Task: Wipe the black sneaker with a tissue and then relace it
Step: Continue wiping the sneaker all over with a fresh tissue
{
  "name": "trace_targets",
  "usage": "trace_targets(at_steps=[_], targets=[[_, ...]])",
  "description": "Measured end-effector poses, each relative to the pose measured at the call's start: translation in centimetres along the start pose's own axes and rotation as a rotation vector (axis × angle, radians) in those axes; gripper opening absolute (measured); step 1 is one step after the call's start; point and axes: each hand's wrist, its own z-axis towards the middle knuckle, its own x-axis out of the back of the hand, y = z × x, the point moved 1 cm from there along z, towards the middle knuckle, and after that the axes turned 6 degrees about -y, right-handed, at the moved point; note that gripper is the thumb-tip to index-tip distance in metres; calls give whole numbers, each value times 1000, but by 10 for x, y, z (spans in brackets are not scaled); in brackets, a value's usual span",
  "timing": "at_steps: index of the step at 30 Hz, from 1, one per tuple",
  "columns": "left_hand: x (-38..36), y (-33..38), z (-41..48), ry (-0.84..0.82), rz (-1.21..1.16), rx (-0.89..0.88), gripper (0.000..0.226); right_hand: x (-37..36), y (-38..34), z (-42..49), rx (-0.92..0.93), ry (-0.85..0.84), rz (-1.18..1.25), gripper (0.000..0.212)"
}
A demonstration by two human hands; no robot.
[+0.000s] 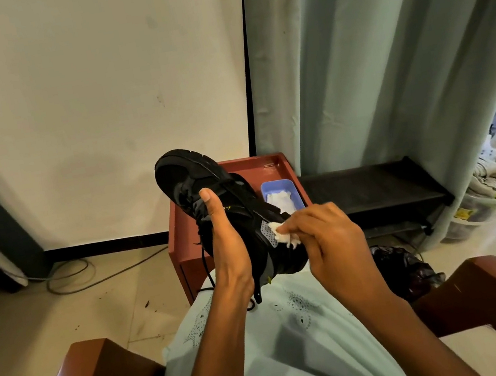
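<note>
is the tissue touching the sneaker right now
Touching. The head view shows the right hand pressing the white tissue against the black sneaker, beside its grey patch, with no gap visible.

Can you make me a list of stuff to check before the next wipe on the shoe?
1. Left hand grips the sneaker firmly: ok.
2. Right hand pinches the tissue: ok.
3. Tissue touches the sneaker's side near the heel: ok.
4. Tissue clean enough for more wiping: cannot tell.
5. Spare tissue waits in the blue tray: ok.
6. Lace kept clear: not ok, it dangles loose below the sneaker.
</note>
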Motion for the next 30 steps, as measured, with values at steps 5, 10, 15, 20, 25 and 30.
trace_targets(at_steps=[5,10,15,20,25,30], targets=[[-3,-2,0,-13,-29,1,51,6,4,1,-12,2,27,27],[-6,-13,3,-137,-8,19,46,1,0,33,-16,2,27,30],[-3,-12,3,-36,-44,5,30,2,-2,27,-8,-23,26,32],[4,-2,4,38,-139,15,35,13,8,-15,-44,-44,64,25],[10,2,6,36,-205,91,59,4,-1,-21,-66,78,182,23],[18,4,7,-88,-119,140,64,-1,-4,-6,-71,146,141,29]])
